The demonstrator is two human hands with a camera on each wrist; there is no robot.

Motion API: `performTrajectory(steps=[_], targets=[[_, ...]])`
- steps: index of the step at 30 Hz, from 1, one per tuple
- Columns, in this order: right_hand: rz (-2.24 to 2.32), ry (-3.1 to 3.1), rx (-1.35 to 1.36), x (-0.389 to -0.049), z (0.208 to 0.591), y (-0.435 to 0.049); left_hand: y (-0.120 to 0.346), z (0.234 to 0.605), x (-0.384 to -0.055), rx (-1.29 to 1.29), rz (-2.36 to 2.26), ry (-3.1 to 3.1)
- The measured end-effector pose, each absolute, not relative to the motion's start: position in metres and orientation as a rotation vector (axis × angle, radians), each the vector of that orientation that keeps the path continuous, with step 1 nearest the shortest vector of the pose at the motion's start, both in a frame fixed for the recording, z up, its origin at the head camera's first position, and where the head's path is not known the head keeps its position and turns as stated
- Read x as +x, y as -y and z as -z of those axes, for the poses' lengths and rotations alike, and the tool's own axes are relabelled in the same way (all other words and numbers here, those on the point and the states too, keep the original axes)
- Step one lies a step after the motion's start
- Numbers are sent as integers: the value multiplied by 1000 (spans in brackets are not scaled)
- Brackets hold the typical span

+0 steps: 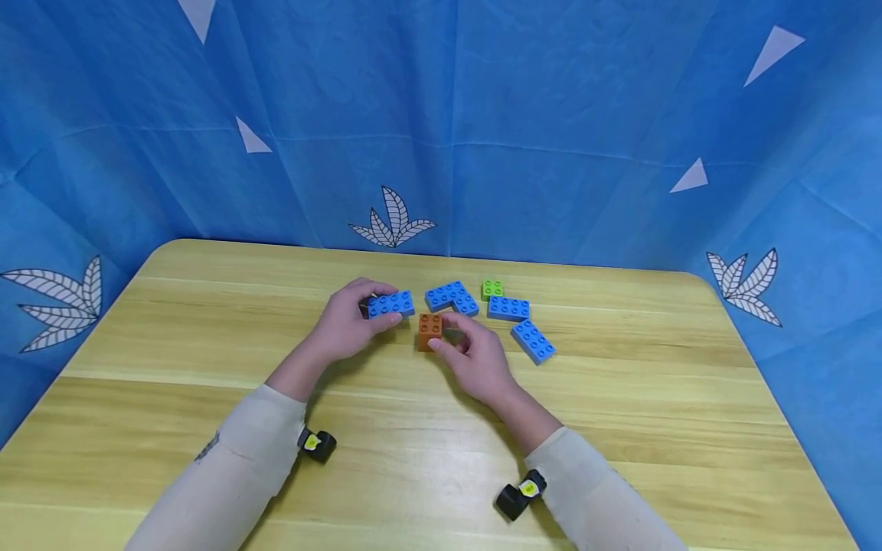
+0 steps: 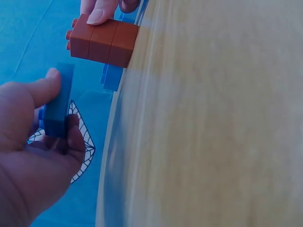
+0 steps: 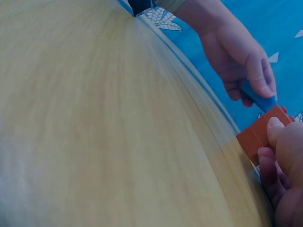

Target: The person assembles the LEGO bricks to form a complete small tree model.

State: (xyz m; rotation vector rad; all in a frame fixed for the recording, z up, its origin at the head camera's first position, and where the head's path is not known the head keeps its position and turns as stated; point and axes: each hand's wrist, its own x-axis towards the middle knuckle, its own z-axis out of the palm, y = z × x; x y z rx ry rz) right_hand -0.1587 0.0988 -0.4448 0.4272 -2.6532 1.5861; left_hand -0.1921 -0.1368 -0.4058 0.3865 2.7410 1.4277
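Observation:
My left hand (image 1: 344, 321) holds a blue toy brick (image 1: 390, 304) between thumb and fingers, its studs facing up. In the left wrist view, this blue brick (image 2: 57, 106) is raised above the table, apart from the stack. To its right, my right hand (image 1: 478, 363) grips a stack of brown bricks (image 1: 430, 337) from the right side. That stack is three bricks high, as the left wrist view shows; its base (image 2: 124, 52) appears to rest on the table. The right wrist view has the thumb lying on the side of the brown stack (image 3: 255, 136).
Behind the stack lie blue bricks (image 1: 444, 294) set at an angle to each other. Farther right are a small green brick (image 1: 492, 288), a blue brick (image 1: 508, 308) and an angled blue brick (image 1: 533, 342). A blue curtain (image 1: 551, 153) hangs behind the wooden table (image 1: 654, 428).

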Motion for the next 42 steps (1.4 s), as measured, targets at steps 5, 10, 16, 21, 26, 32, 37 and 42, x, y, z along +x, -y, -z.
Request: performTrajectory(steps=[5,10,16,21,26,32,37,42], targets=[[-1575,2658,430,-159,444,-99,135,405,-189,437,-1572,-2638],[-1568,2658,439,-160,444,-99,133,403,-187,512,-1598,-2592],[-1573,2650,445,-159,443,-98,131,400,-185,570,-1556,-2573],[-1555,2655,457,-158,443,-98,129,398,-184,596,-1540,-2566],[-1550,2664,456,-158,443,-98,128,396,-184,638,-1521,-2584],[-1554,2669,447,-158,442,-97,126,394,-184,604,-1477,-2615],[-1549,2655,454,-159,442,-97,123,392,-185,600,-1439,-2644],[-1547,2648,463,-158,442,-97,121,392,-185,592,-1424,-2645]])
